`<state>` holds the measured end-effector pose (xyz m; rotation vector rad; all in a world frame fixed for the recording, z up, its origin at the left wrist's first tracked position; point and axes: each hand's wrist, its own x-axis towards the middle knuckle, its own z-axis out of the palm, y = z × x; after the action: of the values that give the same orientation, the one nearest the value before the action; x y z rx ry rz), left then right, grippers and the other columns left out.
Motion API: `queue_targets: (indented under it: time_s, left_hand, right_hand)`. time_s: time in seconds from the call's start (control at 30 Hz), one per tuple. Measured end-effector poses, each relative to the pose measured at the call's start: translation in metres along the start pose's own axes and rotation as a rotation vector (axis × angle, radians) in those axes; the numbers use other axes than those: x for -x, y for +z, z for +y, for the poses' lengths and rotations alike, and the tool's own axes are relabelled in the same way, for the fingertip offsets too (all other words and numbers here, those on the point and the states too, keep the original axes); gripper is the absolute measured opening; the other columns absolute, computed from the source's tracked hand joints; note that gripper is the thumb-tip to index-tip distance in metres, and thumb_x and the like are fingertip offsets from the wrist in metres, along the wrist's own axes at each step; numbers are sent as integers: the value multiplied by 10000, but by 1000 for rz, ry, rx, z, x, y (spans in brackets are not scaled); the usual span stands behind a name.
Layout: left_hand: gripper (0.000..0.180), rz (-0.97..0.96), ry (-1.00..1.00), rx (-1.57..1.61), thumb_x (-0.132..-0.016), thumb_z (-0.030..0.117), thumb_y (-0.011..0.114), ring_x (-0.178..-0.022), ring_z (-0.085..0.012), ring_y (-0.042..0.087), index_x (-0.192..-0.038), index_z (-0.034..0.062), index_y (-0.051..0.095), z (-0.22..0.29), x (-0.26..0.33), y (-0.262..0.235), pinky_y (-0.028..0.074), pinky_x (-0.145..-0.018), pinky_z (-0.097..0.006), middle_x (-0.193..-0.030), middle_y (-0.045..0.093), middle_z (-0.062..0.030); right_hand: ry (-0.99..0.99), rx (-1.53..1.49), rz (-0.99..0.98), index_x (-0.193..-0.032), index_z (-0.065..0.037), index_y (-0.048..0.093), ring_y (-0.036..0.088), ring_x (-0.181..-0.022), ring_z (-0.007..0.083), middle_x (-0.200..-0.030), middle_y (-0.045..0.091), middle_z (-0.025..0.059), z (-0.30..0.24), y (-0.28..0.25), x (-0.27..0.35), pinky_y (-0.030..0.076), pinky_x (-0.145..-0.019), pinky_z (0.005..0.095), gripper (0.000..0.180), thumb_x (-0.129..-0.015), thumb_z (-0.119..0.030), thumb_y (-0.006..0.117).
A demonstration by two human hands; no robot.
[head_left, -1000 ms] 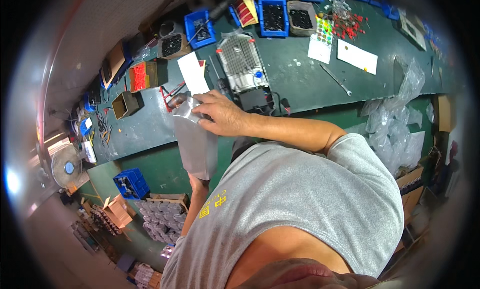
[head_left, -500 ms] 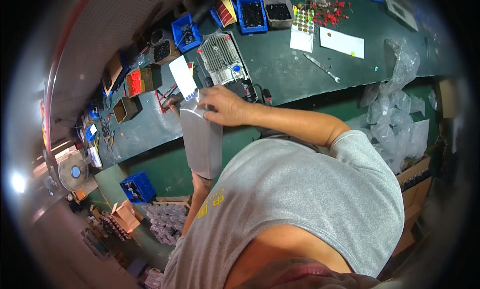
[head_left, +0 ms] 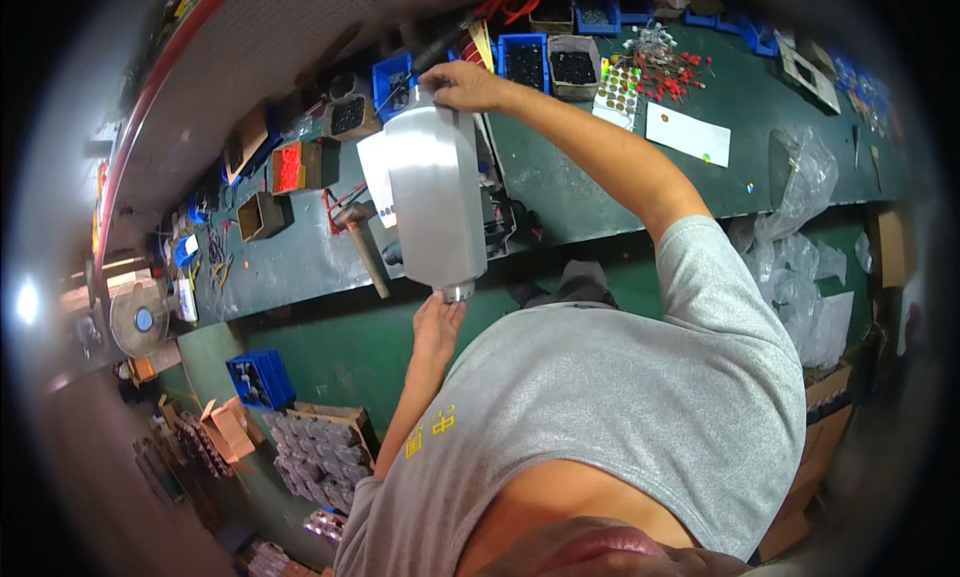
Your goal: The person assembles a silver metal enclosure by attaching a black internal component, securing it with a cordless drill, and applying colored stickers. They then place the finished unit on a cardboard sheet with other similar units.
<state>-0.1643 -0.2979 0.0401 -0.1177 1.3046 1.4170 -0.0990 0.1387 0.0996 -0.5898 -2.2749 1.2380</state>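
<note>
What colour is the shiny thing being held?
The shiny thing is silvery grey; see the head view.

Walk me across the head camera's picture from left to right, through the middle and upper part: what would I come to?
Fan → box of red parts → hammer → silver casing → sheet of round stickers → white card → clear plastic.

The right arm (head_left: 600, 147) stretches forward and across to the left; at its end the right hand (head_left: 464, 87) shows its back, fingers pointing left and curled in a grip. The left forearm (head_left: 414, 387) rises beside the torso (head_left: 590, 407); the left hand (head_left: 435, 327), nearer the torso, grips with its fingers upward.
</note>
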Motion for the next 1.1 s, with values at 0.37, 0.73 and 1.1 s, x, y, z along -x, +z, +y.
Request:
queue_targets:
  time_s: [0.37, 0.73, 1.1]
  left_hand:
    - [152, 118, 56, 9, -992, 135, 632, -907, -149, 648, -1092, 21, 613, -23, -19, 74, 553, -843, -299, -1016, 671, -46]
    - [165, 305, 18, 35, -979, 114, 646, -908, -171, 641, -1073, -17, 608, -38, -38, 103, 564, -883, -306, -985, 643, -70]
    - [196, 342, 30, 59, -974, 133, 661, -905, -192, 631, -1064, -29, 597, -44, -55, 101, 584, -862, -332, -995, 618, -91]
  right_hand:
    - [99, 2, -55, -1310, -39, 640, 661, -1126, 274, -1219, 687, 176, 63, 4, -33, 493, -1021, 356, 438, -896, -180, 619]
    - [81, 6, -93, -1342, -74, 629, 668, -1100, 232, -1207, 697, 147, 103, 20, -55, 495, -993, 325, 478, -946, -341, 619]
    - [114, -20, -86, -1279, -86, 679, 658, -1133, 310, -1224, 691, 168, 129, 42, -59, 482, -1024, 375, 529, -917, -470, 637]
